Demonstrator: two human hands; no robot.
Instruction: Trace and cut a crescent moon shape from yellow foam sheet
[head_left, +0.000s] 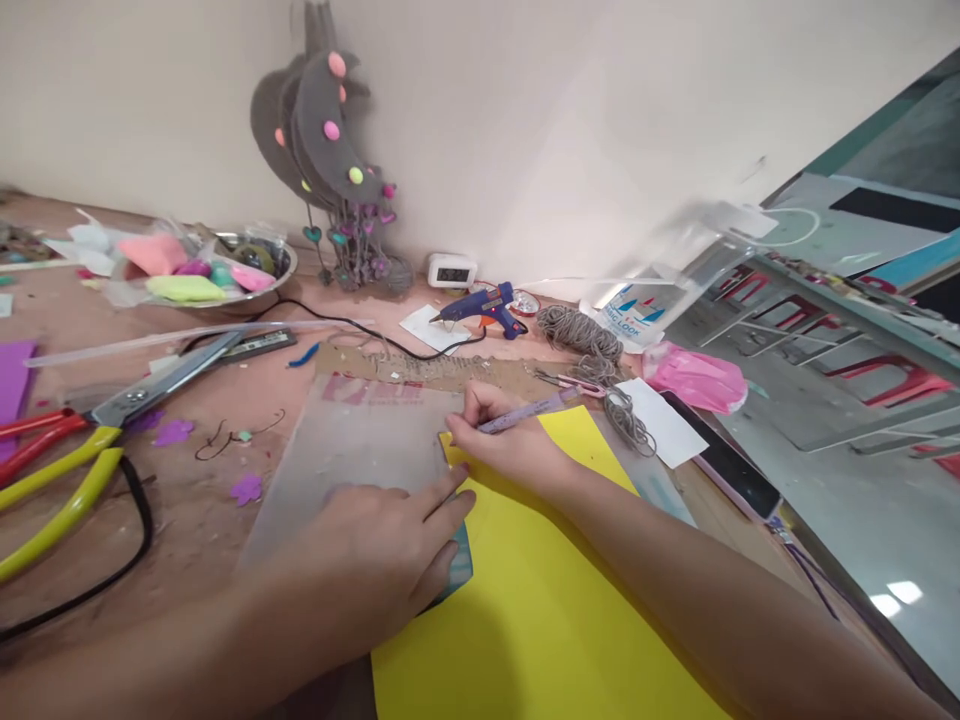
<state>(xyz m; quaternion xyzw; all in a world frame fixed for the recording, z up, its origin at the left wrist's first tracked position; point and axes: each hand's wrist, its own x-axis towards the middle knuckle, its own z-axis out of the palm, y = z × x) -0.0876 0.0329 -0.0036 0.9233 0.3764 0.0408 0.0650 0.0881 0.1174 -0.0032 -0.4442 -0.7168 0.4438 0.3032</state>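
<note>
My right hand [510,435] grips a light purple pen [536,405], its fingers pinched near the upper left corner of a yellow sheet [540,610]. The pen's tip is hidden behind the fingers. My left hand [394,540] rests palm down at the sheet's left edge, fingers stretched out. A flat bluish piece [461,565] shows beneath its fingers, lying partly over the yellow sheet. What shape that piece has, I cannot make out. Under the sheet is a translucent printed plastic sheet [330,440] on the table.
Large scissors [112,425] with red and yellow handles lie at left. Behind them stands a metal bowl [281,270] with colourful clay packets. A blue glue gun [480,310], grey yarn [581,335], a phone [724,455] and small scissors [574,384] sit beyond and right. Grey moon ornaments [319,135] hang by the wall.
</note>
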